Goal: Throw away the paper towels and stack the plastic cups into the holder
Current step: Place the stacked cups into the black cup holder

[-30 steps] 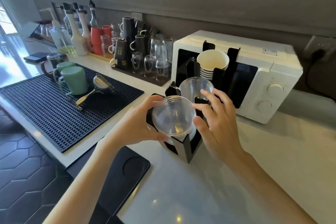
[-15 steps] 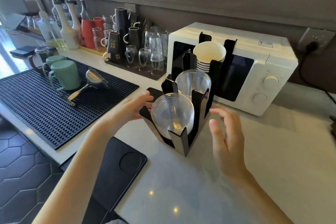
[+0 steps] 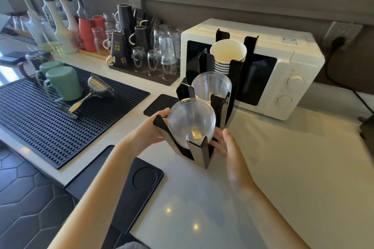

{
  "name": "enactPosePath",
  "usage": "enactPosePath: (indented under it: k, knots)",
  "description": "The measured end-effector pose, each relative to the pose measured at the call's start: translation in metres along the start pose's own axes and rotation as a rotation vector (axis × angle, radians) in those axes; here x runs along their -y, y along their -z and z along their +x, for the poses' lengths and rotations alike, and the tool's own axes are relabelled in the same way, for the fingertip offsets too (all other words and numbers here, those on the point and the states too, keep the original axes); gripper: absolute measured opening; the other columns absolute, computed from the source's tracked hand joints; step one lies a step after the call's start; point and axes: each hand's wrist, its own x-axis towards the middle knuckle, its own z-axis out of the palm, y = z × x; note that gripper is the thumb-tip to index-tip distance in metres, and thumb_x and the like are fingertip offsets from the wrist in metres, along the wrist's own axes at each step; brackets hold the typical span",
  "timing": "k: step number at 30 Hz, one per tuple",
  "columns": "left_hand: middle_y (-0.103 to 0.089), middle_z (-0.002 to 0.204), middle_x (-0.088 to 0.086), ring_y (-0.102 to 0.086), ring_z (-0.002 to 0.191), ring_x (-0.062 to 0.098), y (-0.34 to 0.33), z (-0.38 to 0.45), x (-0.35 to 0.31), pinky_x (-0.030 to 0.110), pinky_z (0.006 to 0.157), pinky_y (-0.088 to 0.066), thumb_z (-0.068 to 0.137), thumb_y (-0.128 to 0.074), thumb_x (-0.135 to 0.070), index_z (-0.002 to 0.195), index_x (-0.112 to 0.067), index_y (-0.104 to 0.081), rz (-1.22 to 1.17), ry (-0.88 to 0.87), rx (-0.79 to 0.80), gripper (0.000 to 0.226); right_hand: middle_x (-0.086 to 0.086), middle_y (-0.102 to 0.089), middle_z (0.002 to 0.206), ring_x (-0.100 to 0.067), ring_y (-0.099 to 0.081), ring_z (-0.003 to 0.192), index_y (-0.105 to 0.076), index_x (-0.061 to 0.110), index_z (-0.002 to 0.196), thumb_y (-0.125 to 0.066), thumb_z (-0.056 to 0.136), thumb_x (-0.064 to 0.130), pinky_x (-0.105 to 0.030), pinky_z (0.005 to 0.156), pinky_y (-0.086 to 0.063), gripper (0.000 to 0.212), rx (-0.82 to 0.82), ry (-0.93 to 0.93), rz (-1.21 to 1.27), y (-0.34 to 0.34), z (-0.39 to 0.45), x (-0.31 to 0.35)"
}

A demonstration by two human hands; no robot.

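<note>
A black cup holder (image 3: 199, 152) stands on the white counter in front of the microwave. Its nearest slot holds a stack of clear plastic cups (image 3: 191, 122). The middle slot holds another clear stack (image 3: 211, 86), and the far slot holds white paper cups (image 3: 227, 52). My left hand (image 3: 148, 130) presses against the holder's left side. My right hand (image 3: 227, 144) wraps the holder's right side near its base. Both hands grip the holder between them. No paper towels are in view.
A white microwave (image 3: 287, 62) sits right behind the holder. A black ribbed mat (image 3: 40, 119) with green mugs and a metal strainer lies to the left. A tray of glasses and dark pitchers (image 3: 141, 50) lines the back wall. A black tray (image 3: 129, 188) overhangs the counter's front edge.
Both hands let go of the nearest clear cup stack, opened away from it, then closed onto the holder's sides lower down. The stack now rests in its slot.
</note>
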Motion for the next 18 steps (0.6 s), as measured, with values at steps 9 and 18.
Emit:
enactPosePath:
  k: [9,18]
  knots:
    - [-0.068,0.067,-0.006,-0.058,0.081,0.012,-0.0024,-0.0034,0.0016,0.027,0.083,-0.046,0.089,-0.043,-0.024,0.088,-0.023,-0.064,-0.028,-0.015,-0.004,0.020,0.021,-0.053,0.115,0.000,-0.047,0.114,-0.046,0.043,0.111,-0.022,0.098,0.029,-0.028,0.100,-0.032,0.031,0.074,0.003,-0.039,0.0024,0.0060,-0.0026]
    - [-0.067,0.082,-0.001,-0.057,0.094,0.019,-0.0028,-0.0055,0.0050,0.043,0.108,-0.035,0.090,-0.043,-0.034,0.098,-0.025,-0.060,-0.042,-0.002,-0.051,0.021,0.009,-0.055,0.123,-0.006,-0.048,0.117,-0.049,0.028,0.123,-0.025,0.097,0.027,-0.035,0.102,-0.035,0.035,0.039,-0.020,-0.061,0.0051,0.0078,-0.0081]
